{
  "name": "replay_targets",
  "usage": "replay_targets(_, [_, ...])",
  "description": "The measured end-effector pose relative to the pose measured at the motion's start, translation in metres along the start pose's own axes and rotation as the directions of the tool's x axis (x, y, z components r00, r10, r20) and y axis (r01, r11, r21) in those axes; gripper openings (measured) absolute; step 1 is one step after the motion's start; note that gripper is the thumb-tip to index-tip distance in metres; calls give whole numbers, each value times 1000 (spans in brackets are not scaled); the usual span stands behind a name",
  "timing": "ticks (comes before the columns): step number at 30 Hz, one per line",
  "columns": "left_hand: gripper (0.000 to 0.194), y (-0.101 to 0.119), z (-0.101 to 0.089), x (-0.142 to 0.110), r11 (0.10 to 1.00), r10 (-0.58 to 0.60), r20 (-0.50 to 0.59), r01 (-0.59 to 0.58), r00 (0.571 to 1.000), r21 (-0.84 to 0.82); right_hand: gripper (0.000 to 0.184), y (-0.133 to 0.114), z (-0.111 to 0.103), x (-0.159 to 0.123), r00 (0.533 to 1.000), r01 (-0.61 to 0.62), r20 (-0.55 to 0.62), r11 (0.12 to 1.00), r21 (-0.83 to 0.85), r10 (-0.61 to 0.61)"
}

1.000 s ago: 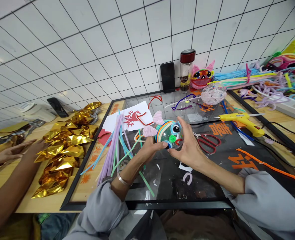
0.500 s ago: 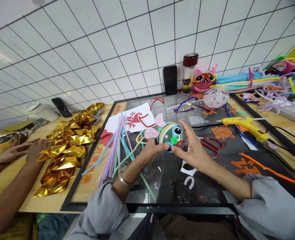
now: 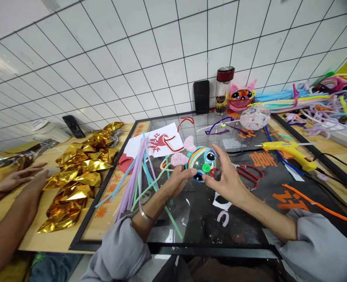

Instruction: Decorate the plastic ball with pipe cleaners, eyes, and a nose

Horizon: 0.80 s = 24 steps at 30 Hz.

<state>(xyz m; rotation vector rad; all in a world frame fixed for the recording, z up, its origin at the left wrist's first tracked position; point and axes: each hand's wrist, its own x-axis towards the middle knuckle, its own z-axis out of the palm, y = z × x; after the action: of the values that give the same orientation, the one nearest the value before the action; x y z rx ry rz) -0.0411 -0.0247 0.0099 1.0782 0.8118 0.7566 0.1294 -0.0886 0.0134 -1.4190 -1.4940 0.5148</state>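
Between my two hands is a clear ball decorated as a fish (image 3: 199, 160), with striped pipe-cleaner bands, big black-and-blue eyes, a green spiral and a red mouth. Two pink fuzzy fins stick out on its left. My left hand (image 3: 179, 179) grips the fin side, its thumb on the ball near the lower eye. Around the right side curls my right hand (image 3: 229, 178), thumb at the bottom edge and fingers at the upper rim. Just beyond that hand, red-handled scissors (image 3: 251, 176) lie on the dark glass-topped board (image 3: 203, 219).
Pipe cleaners (image 3: 132, 176) lie in a bunch at left, near a white sheet with a red cut-out (image 3: 173, 133). A yellow glue gun (image 3: 291, 150) rests at right. A bottle (image 3: 222, 90) and phone (image 3: 201, 97) stand behind. At far left, another person's hands (image 3: 23, 178) are near gold foil (image 3: 73, 188).
The ball fish has tilted slightly, so its lower eye now shows more. My left thumb has shifted a little to the left on it. The other person's hands have drawn back from the foil.
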Motion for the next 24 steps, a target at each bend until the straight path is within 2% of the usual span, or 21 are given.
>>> replay_targets(6, [61, 4, 6, 0, 996, 55, 70, -49, 996, -78, 82, -2, 1, -1, 1000, 7, -17, 1000, -12, -7])
replay_targets(17, [60, 7, 9, 0, 999, 51, 30, -50, 998, -17, 82, -3, -2, 2, 1000, -3, 10, 1000, -3, 3])
replay_targets(24, [63, 6, 7, 2, 996, 5, 55, 0, 998, -89, 86, -6, -8, 7, 993, -112, 41, 993, 48, 110])
